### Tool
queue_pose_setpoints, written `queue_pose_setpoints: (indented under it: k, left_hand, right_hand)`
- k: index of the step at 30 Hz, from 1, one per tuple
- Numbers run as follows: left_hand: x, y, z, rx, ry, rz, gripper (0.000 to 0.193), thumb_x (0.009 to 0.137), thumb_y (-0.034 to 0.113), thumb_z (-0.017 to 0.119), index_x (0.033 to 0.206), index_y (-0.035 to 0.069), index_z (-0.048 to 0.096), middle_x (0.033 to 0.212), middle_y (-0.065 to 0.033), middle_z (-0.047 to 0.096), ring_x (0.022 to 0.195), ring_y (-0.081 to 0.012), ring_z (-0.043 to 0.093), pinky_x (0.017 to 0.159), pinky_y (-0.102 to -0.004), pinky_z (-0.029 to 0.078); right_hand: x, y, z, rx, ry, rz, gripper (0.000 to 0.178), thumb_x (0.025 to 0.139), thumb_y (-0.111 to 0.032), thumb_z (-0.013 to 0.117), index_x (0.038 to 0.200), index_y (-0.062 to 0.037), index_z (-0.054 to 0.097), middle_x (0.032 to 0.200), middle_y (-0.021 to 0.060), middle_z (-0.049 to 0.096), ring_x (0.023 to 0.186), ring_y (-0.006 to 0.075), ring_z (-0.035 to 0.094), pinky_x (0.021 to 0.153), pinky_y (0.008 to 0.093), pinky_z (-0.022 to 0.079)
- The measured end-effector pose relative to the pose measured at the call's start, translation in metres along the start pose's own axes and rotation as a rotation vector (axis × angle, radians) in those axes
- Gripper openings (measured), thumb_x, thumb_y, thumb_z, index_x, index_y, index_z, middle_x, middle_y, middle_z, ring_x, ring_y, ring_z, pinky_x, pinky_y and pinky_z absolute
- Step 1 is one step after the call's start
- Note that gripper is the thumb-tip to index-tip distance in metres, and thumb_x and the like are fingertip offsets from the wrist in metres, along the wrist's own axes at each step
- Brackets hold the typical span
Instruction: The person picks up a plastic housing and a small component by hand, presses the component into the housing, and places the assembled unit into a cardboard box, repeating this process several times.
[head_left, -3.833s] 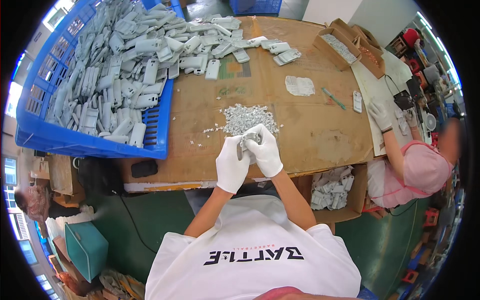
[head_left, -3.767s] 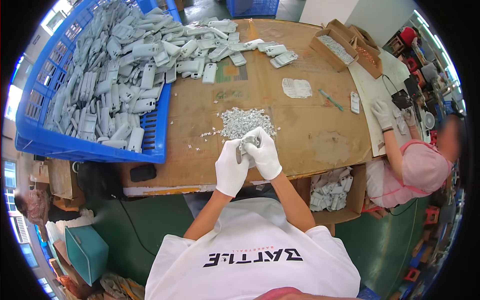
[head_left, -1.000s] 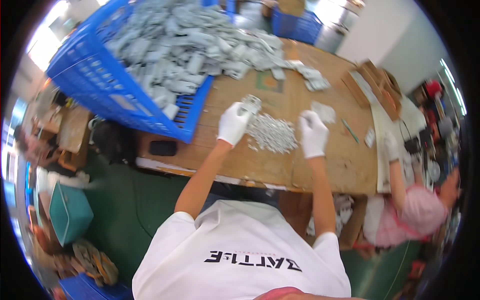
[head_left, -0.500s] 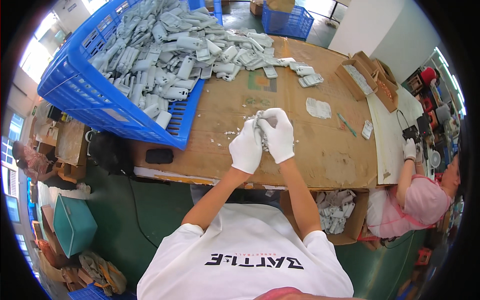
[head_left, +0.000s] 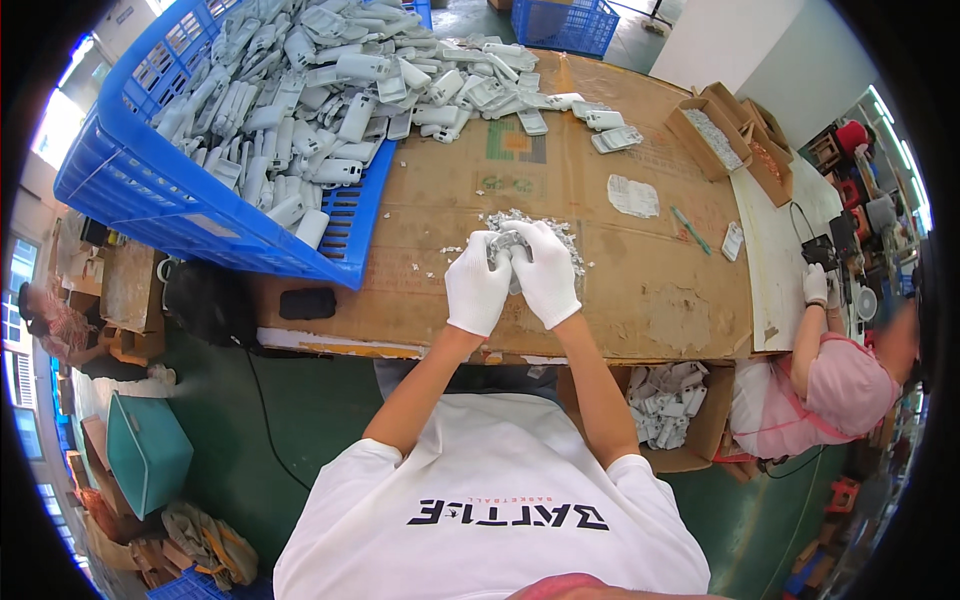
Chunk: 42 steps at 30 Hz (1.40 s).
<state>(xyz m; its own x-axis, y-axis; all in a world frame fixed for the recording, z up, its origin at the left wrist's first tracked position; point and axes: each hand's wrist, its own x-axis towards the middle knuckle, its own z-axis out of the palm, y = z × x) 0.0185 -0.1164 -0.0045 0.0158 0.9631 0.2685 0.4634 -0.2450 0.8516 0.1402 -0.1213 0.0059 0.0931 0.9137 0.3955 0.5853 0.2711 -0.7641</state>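
Between my gloved hands is a small grey-white plastic part (head_left: pixel 508 241), mostly covered by my fingers. My left hand (head_left: pixel 476 292) closes on its left side, and my right hand (head_left: pixel 546 278) grips it from the right. Around and beyond the fingers lies a small heap of white plastic scraps (head_left: pixel 567 240) on the cardboard-covered table (head_left: pixel 420 300). Farther off, a big pile of pale grey-white plastic housings (head_left: pixel 350 118) spills out of a tipped blue crate (head_left: pixel 190 215) onto the table.
A black pouch (head_left: pixel 307 303) rests near the front edge. To the right are a paper scrap (head_left: pixel 633 197), a teal pen-like tool (head_left: pixel 690 230) and cardboard boxes (head_left: pixel 690 125) of small parts. An open carton (head_left: pixel 715 420) of housings stands below the edge; a co-worker (head_left: pixel 840 390) works at right.
My hands have drawn slightly nearer to me and turned, so more of the grey-white part and the scrap heap shows. The whole view has shifted a little.
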Motion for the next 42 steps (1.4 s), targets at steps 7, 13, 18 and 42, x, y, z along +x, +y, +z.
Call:
queue_pose_setpoints:
  k: [7, 13, 18, 42]
  left_hand:
    - [-0.004, 0.003, -0.009, -0.07, 0.01, -0.022, 0.012, 0.09, 0.012, 0.062, 0.099, 0.006, 0.06, 0.084, -0.0182, 0.068, 0.079, -0.0373, 0.068, 0.067, -0.044, 0.052]
    - [-0.003, 0.007, -0.015, -0.098, -0.001, 0.037, 0.016, 0.088, 0.012, 0.064, 0.103, 0.007, 0.061, 0.085, -0.0166, 0.068, 0.079, -0.0356, 0.068, 0.068, -0.0412, 0.053]
    - [-0.005, 0.007, -0.018, -0.013, -0.013, 0.068, 0.023, 0.085, 0.012, 0.067, 0.108, 0.008, 0.061, 0.092, -0.0153, 0.069, 0.085, -0.0343, 0.069, 0.071, -0.04, 0.054]
    - [-0.012, 0.009, -0.025, 0.036, 0.063, 0.113, 0.027, 0.082, 0.011, 0.07, 0.108, 0.01, 0.062, 0.093, -0.0124, 0.067, 0.08, -0.0315, 0.068, 0.067, -0.0378, 0.054]
  right_hand:
    - [-0.003, -0.002, -0.005, 0.251, -0.096, 0.114, 0.018, 0.086, 0.002, 0.062, 0.102, -0.0027, 0.069, 0.093, 0.0066, 0.065, 0.082, 0.0131, 0.062, 0.074, 0.0281, 0.049]
    - [-0.004, -0.012, -0.003, 0.192, -0.028, 0.222, 0.016, 0.084, 0.001, 0.063, 0.099, -0.0019, 0.069, 0.086, 0.0092, 0.066, 0.077, 0.0166, 0.065, 0.072, 0.0297, 0.051]
    - [-0.002, -0.009, 0.001, 0.329, -0.046, 0.262, 0.02, 0.083, 0.0, 0.06, 0.102, -0.0009, 0.067, 0.088, 0.0085, 0.067, 0.079, 0.0133, 0.064, 0.074, 0.0284, 0.051]
    - [-0.004, -0.009, 0.014, 0.448, -0.095, 0.313, 0.017, 0.086, -0.002, 0.061, 0.103, -0.0011, 0.064, 0.093, 0.0014, 0.063, 0.085, 0.0072, 0.057, 0.078, 0.0246, 0.047]
